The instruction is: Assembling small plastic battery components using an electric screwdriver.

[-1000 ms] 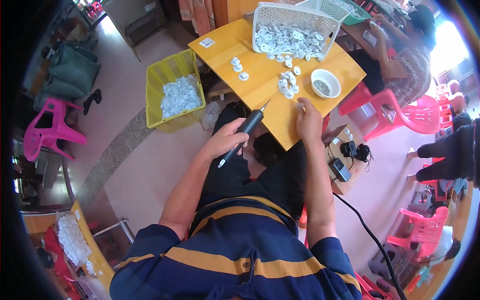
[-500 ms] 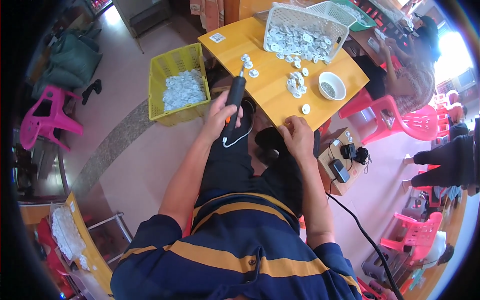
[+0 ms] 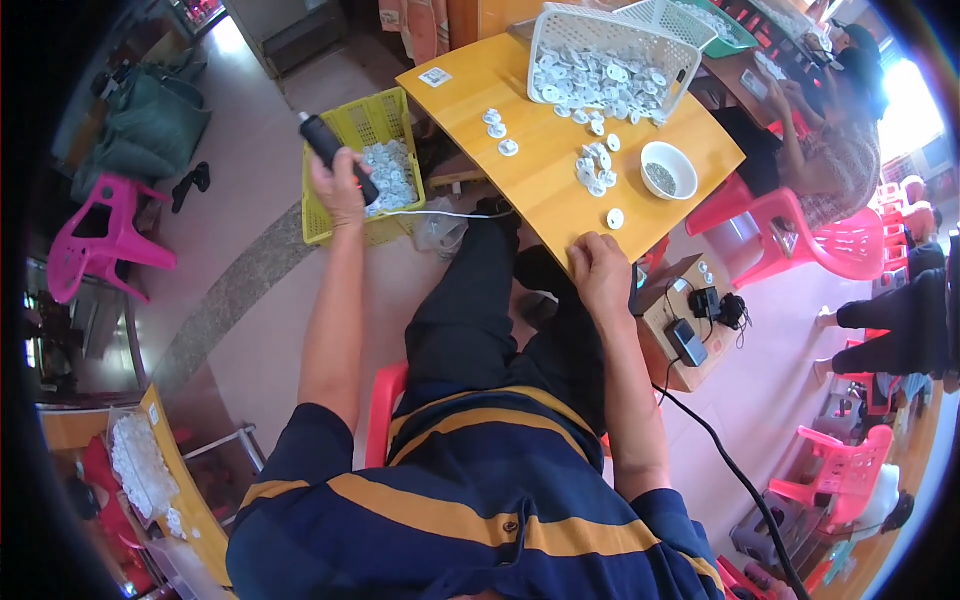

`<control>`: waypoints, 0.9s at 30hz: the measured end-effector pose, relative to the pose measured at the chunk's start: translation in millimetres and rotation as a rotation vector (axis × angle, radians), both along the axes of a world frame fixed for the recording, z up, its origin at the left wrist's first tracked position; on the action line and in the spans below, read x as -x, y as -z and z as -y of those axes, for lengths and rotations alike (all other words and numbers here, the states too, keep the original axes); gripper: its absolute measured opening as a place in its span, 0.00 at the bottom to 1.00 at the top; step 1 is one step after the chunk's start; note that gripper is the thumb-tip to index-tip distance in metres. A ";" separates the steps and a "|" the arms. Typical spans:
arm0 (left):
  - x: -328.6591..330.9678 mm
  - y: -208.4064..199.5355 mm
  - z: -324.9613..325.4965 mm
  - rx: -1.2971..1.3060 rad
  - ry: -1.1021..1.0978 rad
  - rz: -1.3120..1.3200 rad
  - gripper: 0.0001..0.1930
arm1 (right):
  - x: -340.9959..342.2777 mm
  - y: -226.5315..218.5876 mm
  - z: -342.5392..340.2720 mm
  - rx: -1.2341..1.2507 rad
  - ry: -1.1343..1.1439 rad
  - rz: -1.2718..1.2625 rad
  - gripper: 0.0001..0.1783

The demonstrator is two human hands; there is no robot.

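My left hand point(image 3: 340, 190) is closed round a black electric screwdriver point(image 3: 322, 142), its tip pointing up and away over the yellow crate point(image 3: 365, 118). A white cord point(image 3: 435, 211) runs from the tool's rear end toward the table. Many round white plastic parts point(image 3: 393, 170) fill the crate below it. My right hand point(image 3: 602, 275) rests at the near edge of the yellow wooden table point(image 3: 455, 105) with fingers curled; what they hold, if anything, is hidden. Just beyond lies one white disc point(image 3: 615, 218), with a cluster of similar discs point(image 3: 594, 176) farther back.
A tilted white basket point(image 3: 610, 35) spills white parts onto the table. Beside it stands a white bowl point(image 3: 683, 165) of small grey metal pieces. Chargers point(image 3: 687, 342) sit on a cardboard box point(image 3: 660, 308) at right. Another person point(image 3: 830, 165) sits beyond a pink chair point(image 3: 840, 245).
My left hand has swung left with the screwdriver, from beside the table's edge to over the yellow crate, stretching the cord. My right hand stays at the table edge, fingers more curled.
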State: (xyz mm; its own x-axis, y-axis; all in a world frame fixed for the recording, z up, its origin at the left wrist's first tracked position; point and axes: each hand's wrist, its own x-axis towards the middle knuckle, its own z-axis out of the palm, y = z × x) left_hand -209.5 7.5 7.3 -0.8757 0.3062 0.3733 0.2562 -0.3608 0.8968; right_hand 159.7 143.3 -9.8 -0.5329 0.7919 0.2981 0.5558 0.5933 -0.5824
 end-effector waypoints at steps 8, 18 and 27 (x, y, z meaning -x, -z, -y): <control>-41.0 -14.5 53.8 0.048 0.089 0.028 0.11 | -13.3 3.6 -8.2 0.269 0.042 -0.205 0.06; -119.4 5.0 50.2 0.345 0.592 0.217 0.20 | -1.6 -0.9 -11.3 -0.057 -0.067 0.096 0.07; -164.4 0.4 58.5 0.423 0.756 0.179 0.23 | 4.5 2.1 -10.8 -0.148 -0.053 0.413 0.12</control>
State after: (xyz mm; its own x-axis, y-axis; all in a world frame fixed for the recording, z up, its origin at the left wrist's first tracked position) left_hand -45.1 -51.0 6.8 -0.4172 0.9085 -0.0255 -0.0735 -0.0057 0.9973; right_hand 155.2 154.1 -11.9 -0.6696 0.7254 0.1596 0.6910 0.6872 -0.2241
